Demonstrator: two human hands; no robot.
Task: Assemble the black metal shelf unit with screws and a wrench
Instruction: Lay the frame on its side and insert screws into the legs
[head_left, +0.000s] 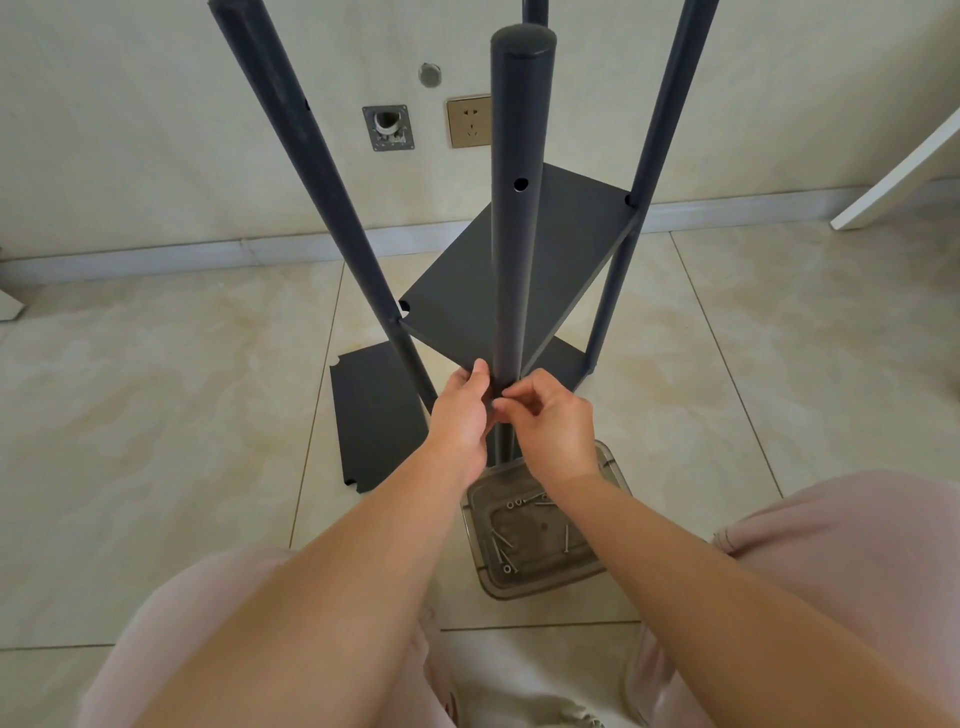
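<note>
No brand, label or readable writing shows on any part.

Just below the hands, toward the person, a smoky see-through plastic tray (589, 569) sits on the tiled floor (156, 395). In it lie several loose screws (501, 540) and a few small washers or nuts near its far edge; an exact count is hard to make through the tinted plastic.

The black metal shelf unit (519, 270) stands on the floor right in front of the hands. It has round matte dark posts; the near post (514, 234) rises straight up from between the hands, capped at the top, with a round hole partway up its side. One flat dark shelf panel (467, 312) is already set between the posts, just beyond the hands. A second loose panel (379, 421) with notched corners lies flat on the floor to the left of the left hand.

The left hand (460, 415) touches the near post at the corner of the mounted panel, thumb up along the post, fingers loosely curved around it. The right hand (550, 415) is curled, its fingertips pinched together against the post at the same spot; whatever it pinches is too small to make out.

Beyond the unit, a wall socket (469, 121) and a metal wall plate (388, 128) sit on the pale wall.
</note>
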